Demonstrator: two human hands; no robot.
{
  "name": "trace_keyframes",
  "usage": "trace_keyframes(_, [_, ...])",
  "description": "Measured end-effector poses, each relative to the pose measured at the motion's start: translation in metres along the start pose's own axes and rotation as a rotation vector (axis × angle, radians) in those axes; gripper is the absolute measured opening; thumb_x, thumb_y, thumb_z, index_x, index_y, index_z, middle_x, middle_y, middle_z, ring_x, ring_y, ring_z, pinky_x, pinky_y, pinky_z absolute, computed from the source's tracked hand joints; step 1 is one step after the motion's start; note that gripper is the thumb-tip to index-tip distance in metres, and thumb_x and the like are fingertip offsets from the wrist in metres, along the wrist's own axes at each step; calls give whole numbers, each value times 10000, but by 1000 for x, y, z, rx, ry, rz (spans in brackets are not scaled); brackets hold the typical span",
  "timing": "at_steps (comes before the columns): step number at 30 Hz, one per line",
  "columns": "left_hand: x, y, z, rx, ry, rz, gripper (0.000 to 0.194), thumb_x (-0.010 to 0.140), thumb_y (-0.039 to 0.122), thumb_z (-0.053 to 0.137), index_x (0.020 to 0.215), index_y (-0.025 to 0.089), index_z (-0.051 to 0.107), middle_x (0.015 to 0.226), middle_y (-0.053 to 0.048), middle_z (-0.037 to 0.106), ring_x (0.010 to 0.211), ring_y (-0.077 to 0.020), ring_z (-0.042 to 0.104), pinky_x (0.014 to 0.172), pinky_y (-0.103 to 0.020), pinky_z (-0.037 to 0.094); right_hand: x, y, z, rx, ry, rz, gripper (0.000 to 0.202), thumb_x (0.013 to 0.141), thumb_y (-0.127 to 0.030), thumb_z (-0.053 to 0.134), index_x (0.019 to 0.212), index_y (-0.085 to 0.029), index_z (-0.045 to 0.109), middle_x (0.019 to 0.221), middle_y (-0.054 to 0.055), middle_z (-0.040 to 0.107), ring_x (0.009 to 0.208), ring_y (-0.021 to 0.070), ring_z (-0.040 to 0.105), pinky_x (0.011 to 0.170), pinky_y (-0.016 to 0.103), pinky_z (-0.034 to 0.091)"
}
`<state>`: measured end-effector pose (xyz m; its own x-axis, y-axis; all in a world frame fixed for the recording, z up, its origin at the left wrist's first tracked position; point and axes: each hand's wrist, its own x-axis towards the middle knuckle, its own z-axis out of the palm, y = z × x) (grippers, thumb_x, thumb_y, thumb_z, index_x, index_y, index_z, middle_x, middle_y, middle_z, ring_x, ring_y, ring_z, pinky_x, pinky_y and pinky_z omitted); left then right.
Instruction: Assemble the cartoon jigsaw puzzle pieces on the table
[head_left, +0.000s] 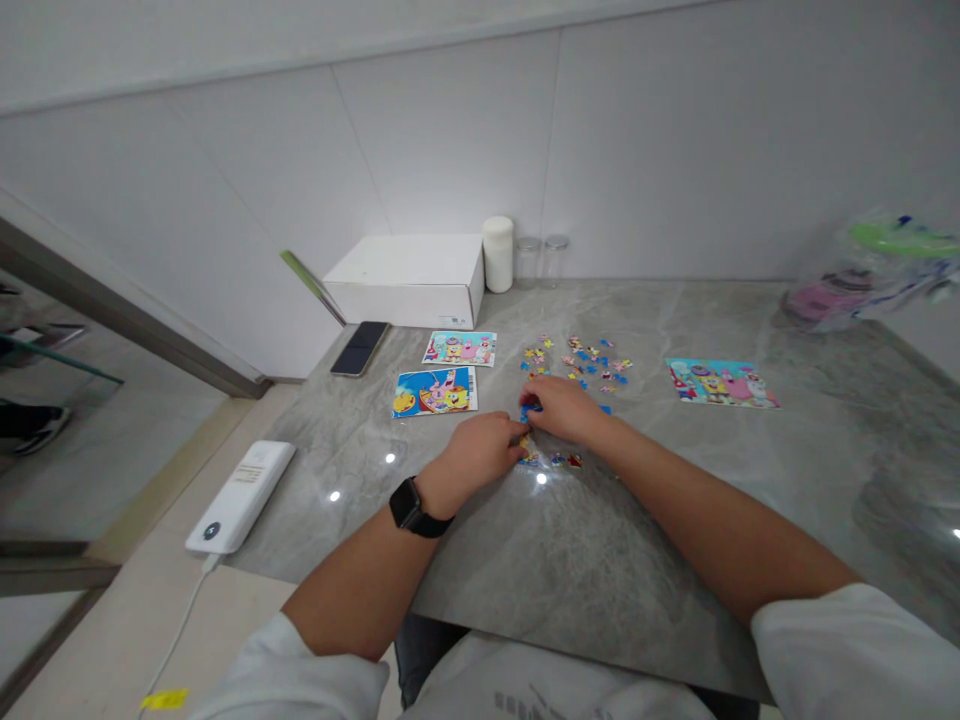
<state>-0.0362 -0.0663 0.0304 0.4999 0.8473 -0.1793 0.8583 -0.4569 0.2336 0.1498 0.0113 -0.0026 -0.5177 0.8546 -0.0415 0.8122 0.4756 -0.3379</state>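
Note:
Both hands meet over a small cluster of joined jigsaw puzzle pieces (528, 460) on the grey table. My right hand (556, 405) has its fingers pinched on a blue puzzle piece (532, 406). From the left, my left hand (486, 447) rests with its fingertips against the joined pieces; its fingers are partly hidden, so its grip is unclear. Just right of the cluster lie a few loose pieces (574, 461). Beyond my hands, several colourful puzzle pieces (577, 362) are scattered. A blue cartoon picture card (433, 392) lies left of them, with another card (460, 348) behind it.
A finished-looking cartoon picture (723, 383) lies to the right. At the back stand a white box (405, 280), a white bottle (498, 255) and two clear jars (553, 262). A phone (361, 348) and a power bank (241, 496) are left; a plastic bag (862, 275) sits far right.

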Motion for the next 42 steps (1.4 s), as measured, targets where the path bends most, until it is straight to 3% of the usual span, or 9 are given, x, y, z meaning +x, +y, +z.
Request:
trace_keyframes(16, [-1,0,1,-9,14,2,339,999,329,598,1301,291,748,1050,-77,738,970,-257,708,834,-348,533,4,12,-4,132,-28,-79,207,859,-114,743,1050,-185,773,1042,59,786,916,184,689,797,263,467])
trace_keyframes(32, [0,-2,4,9,21,7,339,997,337,600,1299,304,749,1036,-74,739,947,-254,702,804,-337,520,6,18,-7,251,-45,-131,195,840,-79,722,994,-190,770,942,26,775,827,157,673,761,249,466])
trace_keyframes(42, [-1,-1,2,5,21,8,349,999,332,590,1310,306,747,1023,-72,738,935,-256,699,794,-341,519,4,10,-5,129,-20,-78,158,875,-151,733,1015,-200,786,960,41,785,855,178,678,758,264,452])
